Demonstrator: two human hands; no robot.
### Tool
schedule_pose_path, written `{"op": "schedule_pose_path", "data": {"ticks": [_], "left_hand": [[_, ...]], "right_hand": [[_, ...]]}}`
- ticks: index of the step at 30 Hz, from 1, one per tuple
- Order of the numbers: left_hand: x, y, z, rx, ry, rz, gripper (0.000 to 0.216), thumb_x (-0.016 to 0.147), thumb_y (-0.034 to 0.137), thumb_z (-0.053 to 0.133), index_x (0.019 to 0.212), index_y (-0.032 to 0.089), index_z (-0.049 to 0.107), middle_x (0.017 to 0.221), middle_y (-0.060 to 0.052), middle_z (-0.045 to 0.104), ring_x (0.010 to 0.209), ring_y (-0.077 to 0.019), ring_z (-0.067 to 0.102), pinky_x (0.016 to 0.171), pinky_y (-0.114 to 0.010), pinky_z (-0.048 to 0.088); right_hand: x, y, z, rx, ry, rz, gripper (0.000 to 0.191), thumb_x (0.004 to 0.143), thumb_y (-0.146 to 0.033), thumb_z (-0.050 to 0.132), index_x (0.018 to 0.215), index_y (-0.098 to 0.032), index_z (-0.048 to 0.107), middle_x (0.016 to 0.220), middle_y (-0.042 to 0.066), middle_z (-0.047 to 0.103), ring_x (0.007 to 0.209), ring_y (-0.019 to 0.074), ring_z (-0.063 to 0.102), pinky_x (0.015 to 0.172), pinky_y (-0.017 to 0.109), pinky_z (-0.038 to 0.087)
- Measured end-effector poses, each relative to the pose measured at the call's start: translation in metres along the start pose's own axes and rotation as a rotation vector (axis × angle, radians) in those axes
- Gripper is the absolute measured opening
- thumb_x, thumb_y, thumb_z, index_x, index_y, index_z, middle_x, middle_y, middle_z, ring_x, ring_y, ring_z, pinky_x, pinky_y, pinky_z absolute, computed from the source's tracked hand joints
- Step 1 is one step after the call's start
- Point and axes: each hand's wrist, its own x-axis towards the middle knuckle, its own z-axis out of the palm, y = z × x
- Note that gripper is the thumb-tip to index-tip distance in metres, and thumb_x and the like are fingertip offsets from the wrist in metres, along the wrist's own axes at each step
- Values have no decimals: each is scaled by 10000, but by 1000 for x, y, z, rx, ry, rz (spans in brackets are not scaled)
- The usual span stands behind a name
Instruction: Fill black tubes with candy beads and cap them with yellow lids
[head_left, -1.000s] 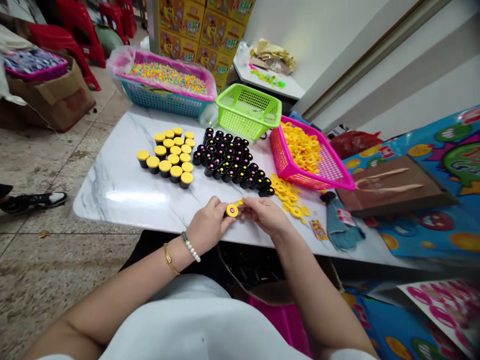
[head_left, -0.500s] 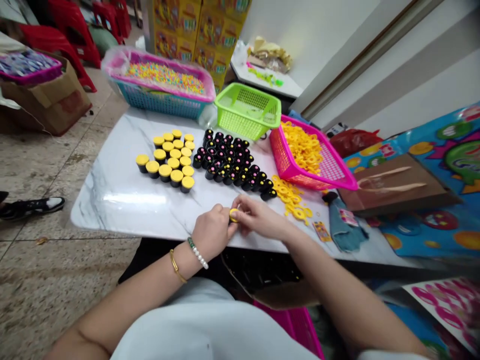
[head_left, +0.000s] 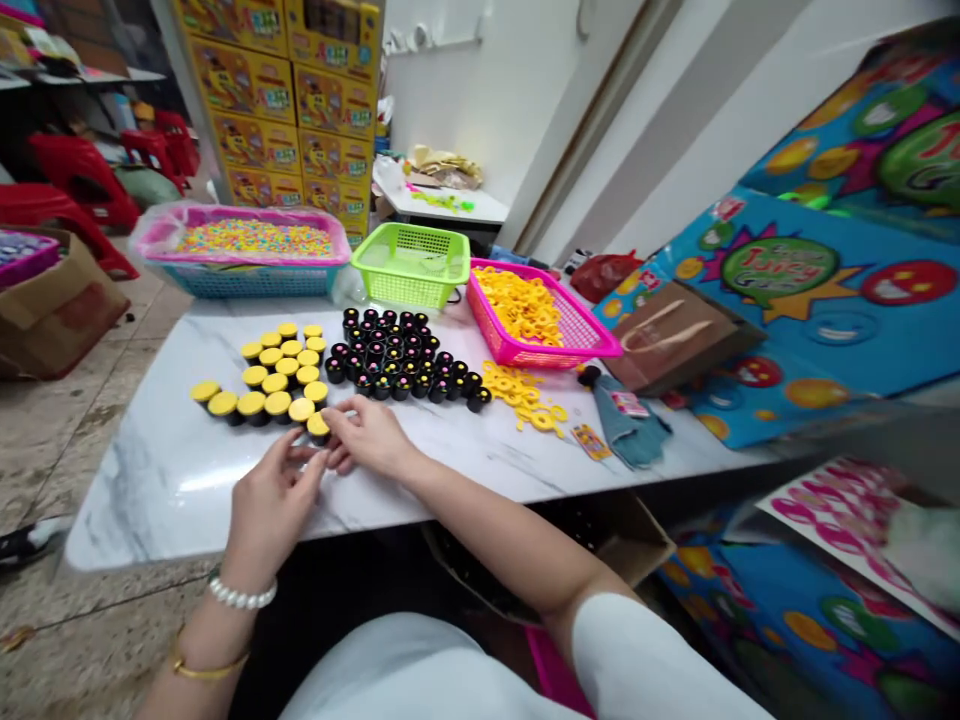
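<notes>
My right hand [head_left: 367, 437] has its fingertips on the side of a small black cup with a yellow lid [head_left: 318, 426], which stands upright at the near end of a cluster of similar lidded cups [head_left: 277, 381]. Just in front of that cup is my left hand [head_left: 274, 492], fingers and thumb apart with nothing between them. To the right of the lidded cups stand many black cups without lids [head_left: 386, 350], with small pink or yellow bits visible inside. Loose yellow ring-shaped pieces [head_left: 525, 395] lie on the table beyond them.
A pink basket [head_left: 581, 345] holds more yellow pieces. At the back are a green basket [head_left: 411, 290] and a plastic-lined pink tub [head_left: 161, 245] of colourful bits. A paper bag [head_left: 667, 335], folded denim [head_left: 634, 430] and a small packet [head_left: 591, 441] are on the right.
Both hands have moved left from the table's near edge to the lidded cups. The yellow-lidded cup in my fingers now stands beside the cluster, and my left hand has come off it.
</notes>
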Motion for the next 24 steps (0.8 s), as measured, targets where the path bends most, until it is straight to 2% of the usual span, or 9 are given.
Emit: {"op": "schedule_pose_path", "data": {"ticks": [3,6,7,9,11,13,19,22,24], "left_hand": [[0,-1,0,22,43,38,531,804,571,577,1165,186,630,864,-21,745,530,-140,639,608,-269,521],[-6,0,9,64,84,220,437,841,534,562,1063,175,675,787,-13,717,525,-124,599,599,-254,504],[-7,-1,12,81,97,276,410,861,514,555,1050,171,677,780,-13,708,524,-118,587,598,-250,499],[-10,-1,19,132,131,353,370,893,476,550,1054,163,663,792,-14,694,531,-112,571,600,-247,485],[-12,-3,24,198,184,391,341,903,454,563,1064,164,643,793,-10,673,543,-111,563,600,-246,470],[-14,-4,26,246,231,408,321,900,449,578,1053,171,627,770,3,643,549,-110,557,602,-243,458],[-5,6,26,382,293,308,436,819,525,643,1041,166,535,713,9,591,574,-155,578,524,-242,373],[11,14,23,542,257,247,361,813,533,618,896,195,522,615,18,527,515,-169,515,489,-246,268],[19,17,20,621,232,227,301,832,498,585,803,212,496,564,22,473,474,-163,452,490,-250,226]], "right_hand": [[-24,2,-34,-195,191,-181,280,851,-482,609,922,-213,635,689,2,684,498,158,641,464,263,500],[-50,13,-100,-548,674,-419,262,849,-444,605,835,-194,683,813,49,699,683,177,644,695,317,518],[-55,19,-122,-688,843,-418,290,816,-459,638,886,-182,693,845,67,691,695,191,624,720,343,503],[-59,31,-156,-907,980,-313,374,761,-484,677,966,-172,700,965,106,681,720,211,606,715,364,477],[-58,42,-173,-1006,962,-238,330,769,-460,662,928,-173,701,927,101,685,732,220,601,701,352,457],[-55,49,-176,-1028,916,-229,252,802,-406,627,882,-176,690,845,77,690,740,217,605,703,334,444],[-47,50,-170,-979,870,-248,222,761,-356,661,913,-195,679,805,44,696,739,213,613,688,314,434],[-53,47,-161,-905,812,-306,192,744,-318,667,885,-189,669,776,36,673,710,200,603,697,315,448],[-62,46,-144,-816,706,-366,182,753,-289,656,904,-188,657,774,28,658,694,187,598,692,311,461]]}}
